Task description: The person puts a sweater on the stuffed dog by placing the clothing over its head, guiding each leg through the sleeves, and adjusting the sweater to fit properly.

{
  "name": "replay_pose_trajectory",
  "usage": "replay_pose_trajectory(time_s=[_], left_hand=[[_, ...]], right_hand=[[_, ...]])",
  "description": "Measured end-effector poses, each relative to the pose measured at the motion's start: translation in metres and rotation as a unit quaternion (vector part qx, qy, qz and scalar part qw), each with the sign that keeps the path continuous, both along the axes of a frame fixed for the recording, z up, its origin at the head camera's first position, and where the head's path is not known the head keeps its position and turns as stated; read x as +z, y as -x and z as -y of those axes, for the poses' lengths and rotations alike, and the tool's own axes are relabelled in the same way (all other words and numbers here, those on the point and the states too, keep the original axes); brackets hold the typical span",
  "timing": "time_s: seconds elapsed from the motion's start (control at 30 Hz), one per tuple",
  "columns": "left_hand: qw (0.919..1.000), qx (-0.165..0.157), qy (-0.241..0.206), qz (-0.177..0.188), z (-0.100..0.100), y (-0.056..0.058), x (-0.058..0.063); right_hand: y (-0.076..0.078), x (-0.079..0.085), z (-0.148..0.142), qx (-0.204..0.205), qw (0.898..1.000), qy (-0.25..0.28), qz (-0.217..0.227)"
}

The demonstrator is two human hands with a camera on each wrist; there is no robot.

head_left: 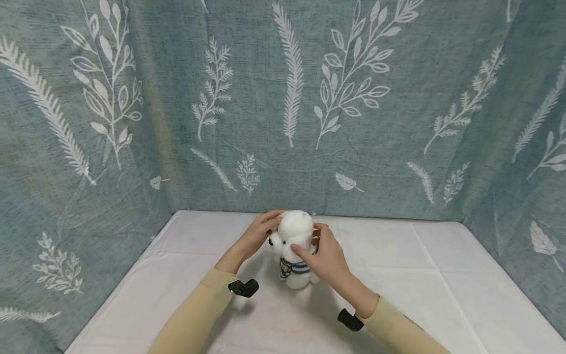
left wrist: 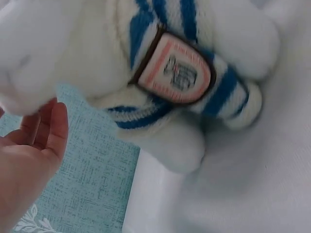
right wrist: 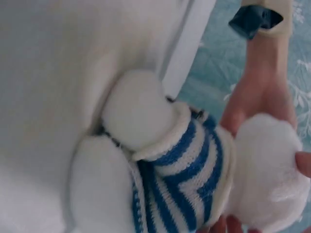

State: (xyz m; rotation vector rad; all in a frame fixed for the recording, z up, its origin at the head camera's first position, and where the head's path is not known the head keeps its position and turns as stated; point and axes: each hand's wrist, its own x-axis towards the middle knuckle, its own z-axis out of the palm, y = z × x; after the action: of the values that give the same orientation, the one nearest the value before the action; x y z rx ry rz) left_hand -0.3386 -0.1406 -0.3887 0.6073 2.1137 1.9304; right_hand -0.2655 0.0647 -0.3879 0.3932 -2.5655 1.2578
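Note:
A white plush toy (head_left: 295,226) stands upright on the table, its dark-nosed snout turned left. It wears a blue-and-white striped knit top (right wrist: 189,170) with a shield-shaped patch (left wrist: 177,70). My left hand (head_left: 255,237) holds the left side of the toy's head, with some fingertips out of sight behind it. From the other side, my right hand (head_left: 328,255) grips the head, thumb on the cheek and fingers behind. In the left wrist view, bent fingers (left wrist: 56,126) meet the white plush. The right wrist view has the toy's head (right wrist: 267,174) between both hands.
A white cloth covers the table (head_left: 398,275). Blue-green curtains (head_left: 265,98) with white leaf prints hang behind and at both sides. Black wrist devices (head_left: 243,288) sit at the ends of the beige sleeves (head_left: 199,309).

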Motion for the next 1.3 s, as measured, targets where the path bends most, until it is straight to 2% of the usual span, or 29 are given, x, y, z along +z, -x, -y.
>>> replay_pose_trajectory(time_s=[0.1,0.23,0.4,0.53,0.73,0.8,0.9,1.03,1.3], left_hand=[[0.9996,-0.001,0.017,-0.023,-0.001,-0.004,0.001],[0.9983,0.003,0.03,-0.05,-0.005,-0.008,0.001],[0.9957,0.013,0.049,-0.078,-0.012,-0.013,0.002],[0.9948,0.034,0.062,-0.074,-0.022,-0.019,0.004],[0.99,0.093,0.064,-0.085,-0.044,-0.045,0.022],[0.9888,0.103,0.062,-0.088,-0.048,-0.053,0.027],[0.9885,0.11,0.064,-0.081,-0.048,-0.048,0.018],[0.9895,0.108,0.059,-0.076,-0.043,-0.035,0.004],[0.9891,0.104,0.055,-0.089,-0.042,-0.035,0.003]], right_hand=[[0.003,0.002,-0.012,0.028,0.999,0.03,0.025],[0.008,0.006,-0.032,0.046,0.994,0.062,0.08],[0.015,0.008,-0.054,0.044,0.989,0.092,0.111],[0.022,0.007,-0.067,0.036,0.986,0.106,0.122],[0.032,0.005,-0.079,0.019,0.988,0.109,0.104],[0.032,0.003,-0.083,0.016,0.989,0.11,0.094],[0.03,0.0,-0.087,0.035,0.988,0.113,0.095],[0.026,-0.001,-0.09,0.065,0.986,0.115,0.098],[0.024,-0.004,-0.094,0.07,0.984,0.12,0.11]])
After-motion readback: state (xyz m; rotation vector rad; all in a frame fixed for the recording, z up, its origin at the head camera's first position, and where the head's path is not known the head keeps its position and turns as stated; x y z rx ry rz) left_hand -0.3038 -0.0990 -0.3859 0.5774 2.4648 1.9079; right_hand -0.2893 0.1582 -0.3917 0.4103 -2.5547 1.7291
